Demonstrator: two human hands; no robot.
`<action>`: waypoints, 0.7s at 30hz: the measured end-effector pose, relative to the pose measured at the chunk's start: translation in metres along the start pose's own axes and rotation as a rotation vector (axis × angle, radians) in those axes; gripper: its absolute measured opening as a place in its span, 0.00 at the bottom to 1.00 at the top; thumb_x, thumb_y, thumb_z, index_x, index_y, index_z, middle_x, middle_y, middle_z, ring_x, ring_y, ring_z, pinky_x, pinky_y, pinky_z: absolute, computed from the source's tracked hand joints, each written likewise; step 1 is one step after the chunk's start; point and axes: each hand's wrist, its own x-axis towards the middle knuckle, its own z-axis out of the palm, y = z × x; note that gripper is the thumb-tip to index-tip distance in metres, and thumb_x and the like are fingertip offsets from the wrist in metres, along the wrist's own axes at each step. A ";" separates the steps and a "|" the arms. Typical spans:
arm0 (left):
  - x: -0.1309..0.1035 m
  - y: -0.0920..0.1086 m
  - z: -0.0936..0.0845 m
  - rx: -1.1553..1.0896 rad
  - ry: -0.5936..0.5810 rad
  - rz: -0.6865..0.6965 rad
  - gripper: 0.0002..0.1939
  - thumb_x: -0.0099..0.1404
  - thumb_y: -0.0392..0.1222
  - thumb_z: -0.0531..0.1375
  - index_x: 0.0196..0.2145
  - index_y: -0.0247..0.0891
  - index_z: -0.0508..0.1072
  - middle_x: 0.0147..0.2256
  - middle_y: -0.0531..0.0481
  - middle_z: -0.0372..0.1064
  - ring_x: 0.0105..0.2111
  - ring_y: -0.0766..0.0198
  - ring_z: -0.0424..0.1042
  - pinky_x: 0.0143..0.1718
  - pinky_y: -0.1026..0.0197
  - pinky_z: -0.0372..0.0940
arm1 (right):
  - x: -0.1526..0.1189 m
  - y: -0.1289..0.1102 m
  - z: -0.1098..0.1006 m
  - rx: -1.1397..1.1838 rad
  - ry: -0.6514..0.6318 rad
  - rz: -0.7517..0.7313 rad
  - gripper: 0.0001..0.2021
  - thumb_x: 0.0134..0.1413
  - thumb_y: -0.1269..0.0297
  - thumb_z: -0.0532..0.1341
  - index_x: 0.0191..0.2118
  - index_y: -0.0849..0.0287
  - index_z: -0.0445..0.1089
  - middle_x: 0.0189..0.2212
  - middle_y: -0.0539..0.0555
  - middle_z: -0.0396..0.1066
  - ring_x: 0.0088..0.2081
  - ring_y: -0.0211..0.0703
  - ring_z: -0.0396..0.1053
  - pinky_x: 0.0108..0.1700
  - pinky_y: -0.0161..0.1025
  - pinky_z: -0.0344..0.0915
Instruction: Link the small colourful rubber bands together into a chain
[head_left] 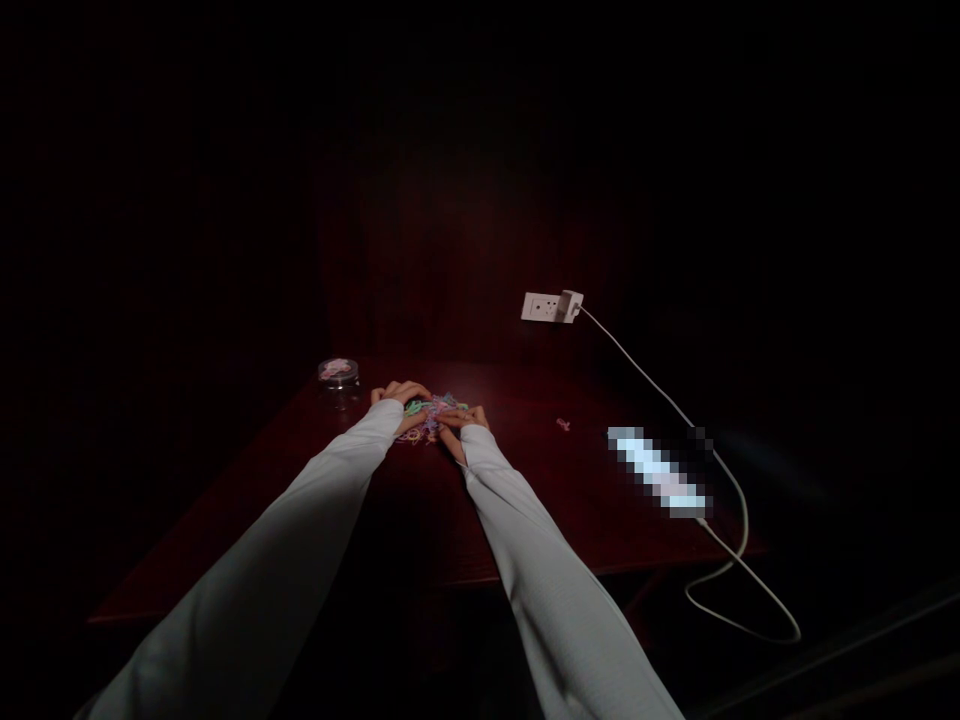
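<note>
A loose pile of small coloured elastic bands (pixel 414 436) in green, purple, pink and yellow lies on the dark red table, between my two hands. My left hand (pixel 401 391) curves around the left and far side of the pile, its fingers apart and touching the bands. From the right, my right hand (pixel 469 418) reaches in with fingers stretched over the bands and the thumb lower and apart. No single band shows clearly gripped in either hand. Long light-grey sleeves cover both forearms.
At the table's (pixel 285 500) far left stands a round clear container (pixel 339 374) with pinkish items on top. A small pink item (pixel 563 424) lies right of my hands. Farther right is a blurred bright device (pixel 658 472) on a white cable (pixel 637 358), leading to a wall socket (pixel 541 307).
</note>
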 end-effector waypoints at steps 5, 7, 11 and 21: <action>0.000 0.000 0.004 -0.006 0.029 0.010 0.07 0.66 0.43 0.62 0.41 0.48 0.79 0.52 0.54 0.78 0.52 0.53 0.67 0.51 0.49 0.49 | -0.001 -0.002 -0.003 -0.032 -0.005 -0.008 0.10 0.58 0.67 0.67 0.44 0.48 0.84 0.46 0.52 0.81 0.50 0.49 0.66 0.57 0.48 0.65; 0.000 0.000 0.004 0.006 0.026 0.004 0.08 0.66 0.43 0.62 0.41 0.48 0.80 0.52 0.53 0.78 0.52 0.52 0.68 0.51 0.49 0.49 | -0.002 -0.004 -0.008 -0.034 -0.024 -0.008 0.10 0.59 0.67 0.67 0.44 0.48 0.84 0.46 0.52 0.81 0.51 0.49 0.66 0.57 0.48 0.64; 0.001 0.000 0.002 0.029 0.026 0.004 0.12 0.65 0.41 0.61 0.46 0.48 0.78 0.52 0.52 0.78 0.52 0.52 0.68 0.50 0.50 0.50 | -0.004 -0.008 -0.015 -0.012 -0.066 -0.018 0.10 0.61 0.65 0.66 0.45 0.49 0.84 0.48 0.52 0.81 0.51 0.50 0.65 0.59 0.49 0.63; 0.004 0.002 0.004 0.059 0.010 0.132 0.13 0.66 0.37 0.58 0.40 0.49 0.82 0.52 0.53 0.78 0.51 0.54 0.67 0.51 0.48 0.51 | -0.003 -0.008 -0.014 -0.038 -0.056 -0.008 0.10 0.61 0.65 0.66 0.43 0.50 0.84 0.47 0.53 0.81 0.51 0.49 0.66 0.57 0.47 0.64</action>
